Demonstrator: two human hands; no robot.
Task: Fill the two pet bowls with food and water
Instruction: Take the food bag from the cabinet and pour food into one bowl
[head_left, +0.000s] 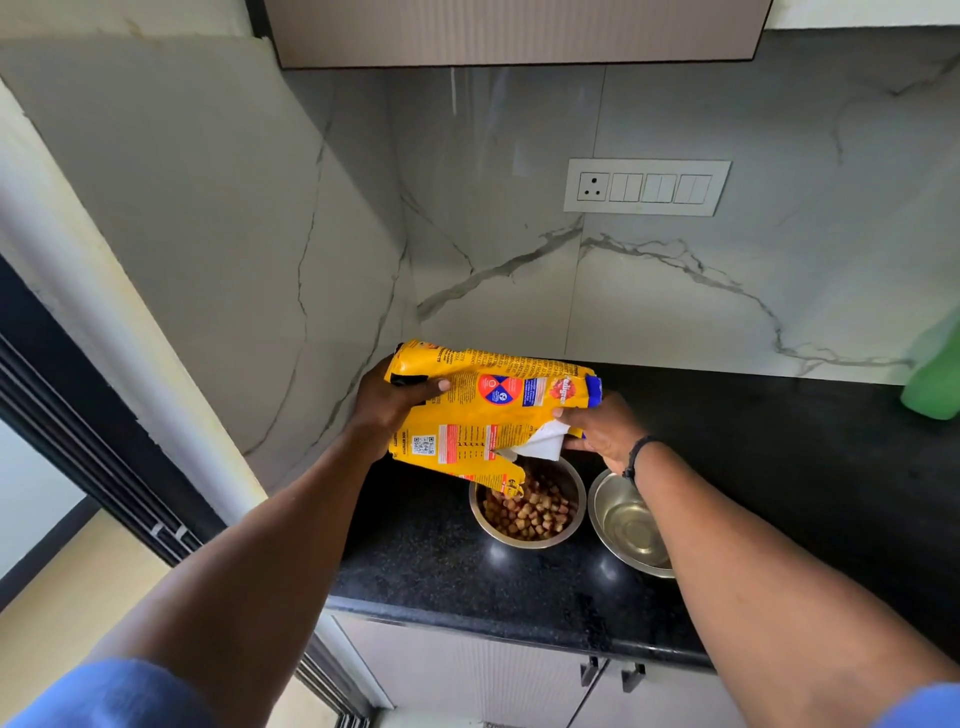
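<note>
Two bowls: round steel pet bowls side by side on the black speckled stone counter, rims nearly touching.
Left bowl: steel bowl holds brown and tan kibble — bottom covered, far rim partly hidden by the bag.
Right bowl: steel bowl shows only a shiny bottom; cannot tell whether it holds water; right forearm crosses its near rim.
Bag: yellow printed pet food bag, held above the left bowl, tilted with its torn white-lined mouth down over the kibble.
Left hand: grip closed around the bag's upper end, thumb across the front.
Right hand: grip pinching the bag's edge near the mouth — black band on the wrist.
Counter, far right: green plastic bottle, well apart from the bowls.
Wall: white switch panel on marble-look tile.
</note>
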